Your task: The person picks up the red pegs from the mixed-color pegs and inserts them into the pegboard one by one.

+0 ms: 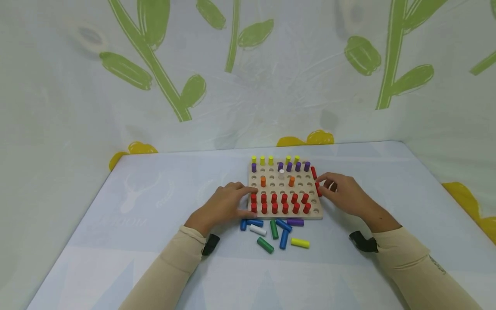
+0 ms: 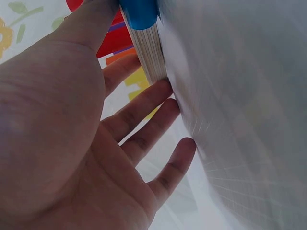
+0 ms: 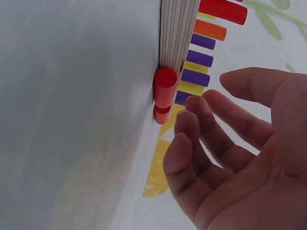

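Observation:
A wooden pegboard [image 1: 288, 216] lies on the table with two rows of red pegs [image 1: 274, 208] standing at its near side. My left hand [image 1: 224, 206] is at its left edge, thumb by the near corner and index finger on the rim. In the left wrist view, fingers [image 2: 151, 96] reach along the board's side, close to a blue peg [image 2: 139, 13]. My right hand [image 1: 345, 196] hovers at the right edge, fingers bent with nothing between them. Two loose red pegs [image 3: 164, 88] lie along that edge, just beside the fingertips.
Yellow pegs [image 1: 271, 160] and purple pegs [image 1: 298, 166] stand in the far rows, with two orange pegs [image 1: 263, 181] and a white peg [image 1: 281, 174] mid-board. Several loose blue, green, white, purple and yellow pegs [image 1: 300, 243] lie in front. Behind the table hangs a leaf-patterned cloth [image 1: 271, 99].

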Tool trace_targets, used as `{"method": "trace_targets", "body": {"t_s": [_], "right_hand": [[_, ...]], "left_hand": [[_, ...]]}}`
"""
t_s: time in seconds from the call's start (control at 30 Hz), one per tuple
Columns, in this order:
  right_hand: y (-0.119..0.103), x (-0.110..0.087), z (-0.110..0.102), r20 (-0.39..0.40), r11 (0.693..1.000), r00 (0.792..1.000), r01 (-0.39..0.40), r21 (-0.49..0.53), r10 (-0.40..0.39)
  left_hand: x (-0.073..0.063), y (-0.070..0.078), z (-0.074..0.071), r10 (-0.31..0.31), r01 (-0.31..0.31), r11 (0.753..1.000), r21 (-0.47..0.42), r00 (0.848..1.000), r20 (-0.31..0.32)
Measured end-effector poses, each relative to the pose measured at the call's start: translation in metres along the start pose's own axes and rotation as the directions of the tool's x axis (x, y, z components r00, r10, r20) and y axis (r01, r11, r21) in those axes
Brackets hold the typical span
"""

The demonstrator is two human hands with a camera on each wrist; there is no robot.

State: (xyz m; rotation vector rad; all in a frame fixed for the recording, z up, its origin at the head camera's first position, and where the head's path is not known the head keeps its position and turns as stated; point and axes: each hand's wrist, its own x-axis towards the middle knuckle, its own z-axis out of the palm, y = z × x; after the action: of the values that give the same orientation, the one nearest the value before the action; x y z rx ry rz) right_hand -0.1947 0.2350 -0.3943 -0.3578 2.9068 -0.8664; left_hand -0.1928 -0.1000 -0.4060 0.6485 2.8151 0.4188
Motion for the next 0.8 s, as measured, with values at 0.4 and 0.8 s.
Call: {"method": "trace_targets", "body": {"t_s": [0.4, 0.8], "right_hand": [[0.009, 0.005, 0.004, 0.082, 0.999, 0.996, -0.022, -0.026, 0.024], [0.012, 0.008, 0.006, 0.156, 0.996, 0.984, -0.077, -0.044, 0.083]], "left_hand": [[0.002, 0.000, 0.000, -0.012, 0.012, 1.000, 0.000, 1.000, 0.008], [0.004, -0.001, 0.001, -0.017, 0.017, 1.000, 0.000, 1.000, 0.007]]}}
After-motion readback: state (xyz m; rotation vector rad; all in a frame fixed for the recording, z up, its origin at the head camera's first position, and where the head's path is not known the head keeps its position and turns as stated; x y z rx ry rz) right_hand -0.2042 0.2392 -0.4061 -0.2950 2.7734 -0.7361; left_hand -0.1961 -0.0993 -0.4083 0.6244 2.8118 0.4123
